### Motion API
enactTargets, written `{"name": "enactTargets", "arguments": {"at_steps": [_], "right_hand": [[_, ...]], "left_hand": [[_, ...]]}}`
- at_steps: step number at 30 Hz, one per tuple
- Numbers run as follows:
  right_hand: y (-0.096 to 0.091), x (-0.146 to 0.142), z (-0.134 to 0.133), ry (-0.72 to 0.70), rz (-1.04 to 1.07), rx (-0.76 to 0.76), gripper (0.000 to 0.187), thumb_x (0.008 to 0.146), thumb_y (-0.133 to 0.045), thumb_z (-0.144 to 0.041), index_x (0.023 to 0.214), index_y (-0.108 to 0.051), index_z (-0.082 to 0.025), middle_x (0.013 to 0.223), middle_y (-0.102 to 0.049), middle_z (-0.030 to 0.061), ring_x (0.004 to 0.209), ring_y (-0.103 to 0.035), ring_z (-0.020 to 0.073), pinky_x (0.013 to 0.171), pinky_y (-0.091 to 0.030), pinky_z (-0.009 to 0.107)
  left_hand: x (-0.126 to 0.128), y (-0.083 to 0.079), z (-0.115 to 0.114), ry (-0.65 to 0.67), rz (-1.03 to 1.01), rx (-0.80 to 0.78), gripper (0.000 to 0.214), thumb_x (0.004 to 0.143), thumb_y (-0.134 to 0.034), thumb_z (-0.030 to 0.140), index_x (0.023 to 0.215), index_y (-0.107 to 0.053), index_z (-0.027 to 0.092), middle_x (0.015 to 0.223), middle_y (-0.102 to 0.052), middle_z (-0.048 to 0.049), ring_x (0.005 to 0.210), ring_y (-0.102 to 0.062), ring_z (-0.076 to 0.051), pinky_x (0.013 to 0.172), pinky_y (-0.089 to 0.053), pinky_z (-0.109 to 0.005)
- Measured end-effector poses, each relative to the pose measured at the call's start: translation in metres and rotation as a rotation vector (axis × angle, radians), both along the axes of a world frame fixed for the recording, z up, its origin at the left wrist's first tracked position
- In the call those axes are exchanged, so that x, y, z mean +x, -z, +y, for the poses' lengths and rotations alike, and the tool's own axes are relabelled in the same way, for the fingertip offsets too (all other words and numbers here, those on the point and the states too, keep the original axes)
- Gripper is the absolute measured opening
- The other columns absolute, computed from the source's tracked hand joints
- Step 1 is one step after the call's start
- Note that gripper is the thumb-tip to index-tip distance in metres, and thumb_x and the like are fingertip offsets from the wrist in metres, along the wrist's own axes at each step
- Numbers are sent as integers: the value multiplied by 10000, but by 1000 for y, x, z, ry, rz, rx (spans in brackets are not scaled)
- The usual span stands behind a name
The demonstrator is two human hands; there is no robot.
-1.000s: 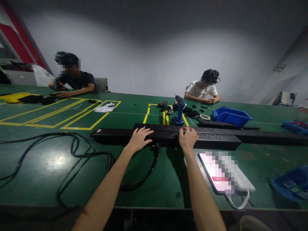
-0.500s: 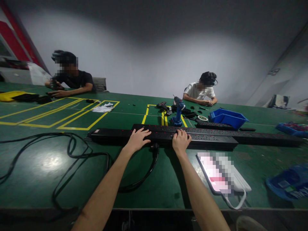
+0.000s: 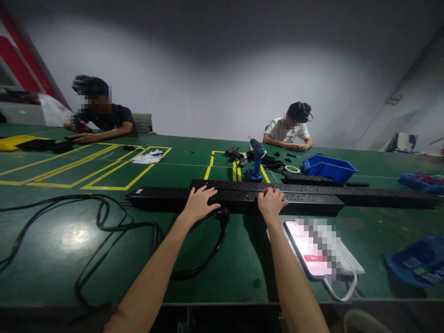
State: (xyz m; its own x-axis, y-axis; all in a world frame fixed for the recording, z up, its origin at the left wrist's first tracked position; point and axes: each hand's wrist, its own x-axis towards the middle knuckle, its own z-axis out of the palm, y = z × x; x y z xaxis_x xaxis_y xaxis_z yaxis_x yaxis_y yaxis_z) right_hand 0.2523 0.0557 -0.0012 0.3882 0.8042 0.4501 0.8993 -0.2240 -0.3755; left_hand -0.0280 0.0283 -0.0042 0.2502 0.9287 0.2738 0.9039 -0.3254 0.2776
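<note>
Where the green table [image 3: 86, 266] runs beneath: a rear strip [image 3: 364, 197] and a front strip [image 3: 239, 199], both black, lie side by side.
Rear strip: reaches farther right.
Front strip: nearer, reaching farther left.
Blue drill [image 3: 257, 159]: upright, just behind the rear strip.
Left hand [image 3: 200, 202]: splayed wide, palm down on the front strip.
Right hand [image 3: 272, 202]: fingers curled on the front strip; whether gripping, I cannot tell.
Phone [image 3: 305, 249]: face up, near the right forearm [image 3: 294, 273].
</note>
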Motion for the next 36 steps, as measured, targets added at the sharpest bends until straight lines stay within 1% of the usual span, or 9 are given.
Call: {"name": "enactTargets", "arguments": {"at_steps": [2,6,10,13,19,23,27,32,36], "right_hand": [[1,3,1,-8,14,20,268,856,-492,-286,966,-711,-178,1166,-563,167,1147,-431,335,957,-256,504],[3,5,2,-87,37,37,254,838,-482,-241,924,-717,-200,1190,-560,144,1185,-415,314,997,-224,523],[6,1,4,-73,65,77,253,836,-477,-256,884,-711,-171,1210,-562,166,1202,-412,316,1013,-218,538],[10,-2,6,-69,72,125,254,841,-463,-257,844,-697,-157,1256,-551,181,1244,-388,323,1027,-201,555],[18,-1,11,-85,129,159,223,825,-473,-237,785,-679,-159,1283,-563,174,1323,-332,338,1058,-140,595],[19,-1,11,-101,168,174,211,822,-484,-234,769,-677,-167,1252,-595,160,1335,-335,340,1071,-100,625],[19,-9,9,-143,185,179,218,833,-483,-241,755,-675,-173,1229,-612,149,1323,-356,335,1079,-68,640],[22,-19,7,-217,177,180,209,842,-484,-249,787,-674,-182,1207,-625,133,1313,-375,322,1087,-36,640],[26,-22,7,-234,176,172,197,844,-487,-254,809,-667,-184,1190,-634,134,1303,-393,315,1092,-28,636]], "left_hand": [[1,0,0,-9,-3,8,614,847,-611,574,1395,-535,308,1485,-507,-48,1438,-344,-329,1185,-156,-621],[1,0,0,-14,8,23,591,854,-624,526,1396,-531,310,1480,-513,-27,1431,-359,-310,1189,-174,-603],[2,2,0,-29,18,31,578,856,-623,527,1385,-541,311,1475,-518,-16,1420,-379,-300,1190,-187,-595],[2,3,1,-46,17,43,601,829,-646,551,1373,-555,312,1466,-526,-16,1416,-384,-308,1191,-187,-598],[2,3,4,-45,8,30,570,818,-681,487,1355,-572,328,1455,-537,-5,1413,-393,-306,1184,-205,-607],[-1,2,5,-42,-4,12,566,813,-688,478,1348,-580,327,1457,-534,-15,1417,-387,-310,1178,-205,-618],[-10,1,5,-48,-13,-11,570,804,-696,479,1340,-585,320,1455,-536,-22,1411,-397,-310,1174,-188,-642],[-23,-1,4,-70,-33,-16,559,789,-712,480,1314,-606,322,1443,-549,-29,1404,-408,-310,1171,-179,-649],[-26,-2,4,-73,-40,-19,569,775,-716,496,1305,-613,318,1435,-558,-25,1408,-404,-318,1164,-184,-657]]}}
